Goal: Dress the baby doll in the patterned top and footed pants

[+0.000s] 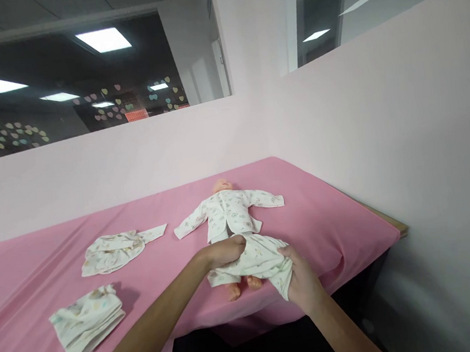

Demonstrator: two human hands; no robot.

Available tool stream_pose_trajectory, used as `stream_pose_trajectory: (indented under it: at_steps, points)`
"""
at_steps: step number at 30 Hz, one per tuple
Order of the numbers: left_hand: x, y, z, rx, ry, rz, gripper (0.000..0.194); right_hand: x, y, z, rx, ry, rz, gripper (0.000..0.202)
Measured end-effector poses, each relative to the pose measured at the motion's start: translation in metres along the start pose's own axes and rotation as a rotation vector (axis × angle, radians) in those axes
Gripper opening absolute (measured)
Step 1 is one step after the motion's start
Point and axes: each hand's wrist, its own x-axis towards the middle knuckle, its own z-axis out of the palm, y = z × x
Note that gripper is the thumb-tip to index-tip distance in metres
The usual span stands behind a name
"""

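Observation:
A baby doll (222,185) lies on its back on the pink-covered table, its head toward the wall. It wears a white printed baby jacket (228,213) with both sleeves spread out. My left hand (225,251) is closed on the upper edge of white printed baby pants (260,256), above the doll's legs. At the pants' right side, my right hand (302,275) grips the fabric between thumb and fingers. The bare feet (234,291) of the doll show below the cloth. Most of its legs are hidden by the pants.
To the left on the pink sheet (155,296) lie a crumpled white printed garment (115,251) and a folded white printed cloth (88,321). Pink-white walls (400,108) with windows meet behind the table. The table's corner (402,230) sticks out at right.

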Motion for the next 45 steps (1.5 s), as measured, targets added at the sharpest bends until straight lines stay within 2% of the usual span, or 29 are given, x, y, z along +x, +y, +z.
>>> stream_pose_trajectory:
  at_steps: [2, 5, 7, 10, 12, 14, 16, 17, 19, 20, 21, 22, 23, 24, 25, 27, 29, 31, 33, 36, 40, 42, 45]
  points:
    - [-0.017, 0.006, -0.005, -0.084, 0.016, 0.031, 0.025, -0.002, 0.002, 0.006, 0.064, -0.005, 0.01, 0.035]
    - [-0.04, 0.018, 0.002, -0.113, 0.15, 0.125, 0.021, -0.006, 0.013, 0.02, 0.174, -0.065, 0.057, 0.04]
    - [-0.048, 0.024, 0.014, 0.051, 0.279, 0.177, 0.015, -0.007, 0.023, 0.033, 0.221, -0.084, 0.078, 0.041]
    - [-0.051, 0.029, 0.032, 0.32, 0.419, 0.227, 0.017, -0.008, 0.032, 0.048, 0.265, -0.047, 0.084, 0.041]
    - [-0.054, 0.029, 0.037, 0.4, 0.445, 0.237, 0.017, -0.008, 0.033, 0.053, 0.284, 0.004, 0.089, 0.038]
    - [-0.062, 0.03, 0.035, 0.414, 0.445, 0.212, 0.016, -0.01, 0.031, 0.054, 0.308, 0.059, 0.091, 0.031]
    - [-0.073, 0.03, 0.025, 0.403, 0.396, 0.16, 0.019, -0.014, 0.031, 0.053, 0.345, 0.101, 0.096, 0.021]
    - [-0.077, 0.03, 0.017, 0.389, 0.315, 0.137, 0.022, -0.016, 0.032, 0.053, 0.374, 0.111, 0.105, 0.018]
    - [-0.079, 0.03, -0.003, 0.337, 0.07, 0.112, 0.028, -0.023, 0.039, 0.055, 0.43, 0.1, 0.129, 0.013]
    - [-0.075, 0.03, -0.012, 0.315, -0.041, 0.113, 0.031, -0.026, 0.044, 0.057, 0.446, 0.082, 0.14, 0.012]
    - [-0.067, 0.029, -0.021, 0.315, -0.089, 0.115, 0.034, -0.03, 0.05, 0.06, 0.451, 0.067, 0.145, 0.014]
    - [-0.056, 0.029, -0.027, 0.362, -0.017, 0.124, 0.037, -0.032, 0.056, 0.063, 0.444, 0.059, 0.144, 0.017]
    - [-0.042, 0.028, -0.031, 0.482, 0.128, 0.159, 0.037, -0.034, 0.063, 0.065, 0.431, 0.056, 0.145, 0.02]
    - [-0.026, 0.028, -0.032, 0.623, 0.259, 0.198, 0.033, -0.036, 0.068, 0.068, 0.42, 0.062, 0.147, 0.021]
    - [-0.011, 0.028, -0.031, 0.734, 0.259, 0.238, 0.03, -0.036, 0.072, 0.069, 0.416, 0.074, 0.152, 0.021]
    - [0.016, 0.028, -0.023, 0.91, 0.092, 0.318, 0.029, -0.036, 0.076, 0.068, 0.428, 0.098, 0.165, 0.02]
    - [0.031, 0.031, -0.013, 1.035, -0.135, 0.339, 0.034, -0.035, 0.074, 0.064, 0.443, 0.1, 0.174, 0.019]
    - [0.036, 0.032, -0.004, 1.12, -0.293, 0.32, 0.037, -0.035, 0.07, 0.059, 0.453, 0.076, 0.178, 0.019]
    - [0.033, 0.03, 0.002, 1.187, -0.375, 0.312, 0.034, -0.036, 0.067, 0.056, 0.46, 0.046, 0.179, 0.019]
    - [0.029, 0.018, 0.008, 1.254, -0.3, 0.393, 0.032, -0.037, 0.069, 0.055, 0.459, 0.019, 0.169, 0.017]
    - [0.028, 0.001, 0.01, 1.113, -0.145, 0.568, 0.027, -0.038, 0.075, 0.055, 0.455, 0.026, 0.172, 0.015]
    - [0.027, 0.001, 0.005, 1.007, -0.094, 0.564, 0.021, -0.037, 0.071, 0.051, 0.472, 0.06, 0.171, 0.015]
    - [0.022, 0.009, -0.006, 0.815, -0.026, 0.515, 0.03, -0.034, 0.056, 0.038, 0.477, 0.15, 0.106, 0.021]
